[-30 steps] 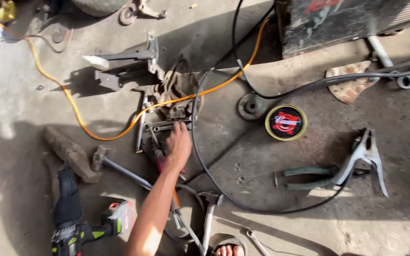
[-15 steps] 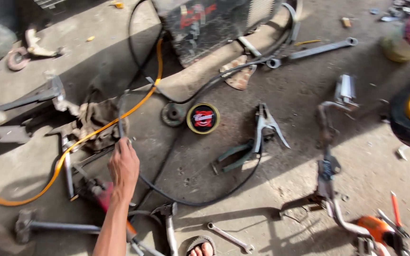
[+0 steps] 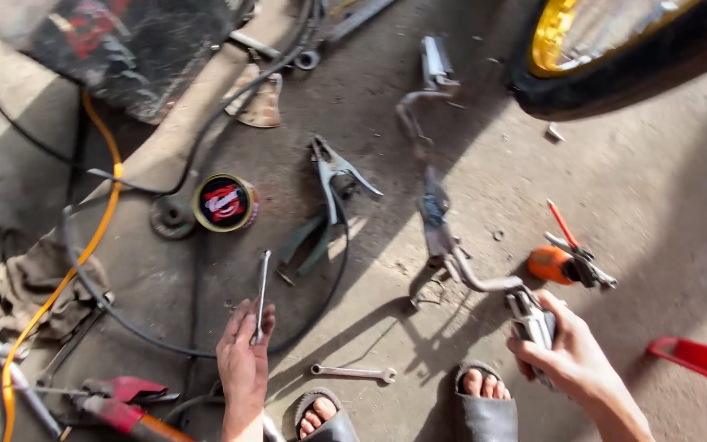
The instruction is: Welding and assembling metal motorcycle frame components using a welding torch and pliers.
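My left hand (image 3: 243,360) holds a thin metal wrench (image 3: 262,293) upright, its shaft rising above my fingers. My right hand (image 3: 565,352) grips the near end of a long bent metal bracket (image 3: 452,250) that lies on the concrete floor and runs away toward the top. Another small wrench (image 3: 353,373) lies on the floor between my hands, just ahead of my sandalled feet (image 3: 484,389). An orange oil can (image 3: 558,263) with a red spout sits just beyond my right hand.
A welding clamp (image 3: 329,184) with green handles and a round black-and-red tin (image 3: 224,203) lie mid-floor. Black cable (image 3: 206,131) and an orange hose (image 3: 83,245) loop at left near a rag (image 3: 30,282). A wheel with a yellow rim (image 3: 615,41) sits top right; a red bar (image 3: 697,358) lies at right.
The view has swung right, away from the metal vice and hammer. My left hand has lifted off the floor and now holds a wrench. My right hand has come into view on the bracket.
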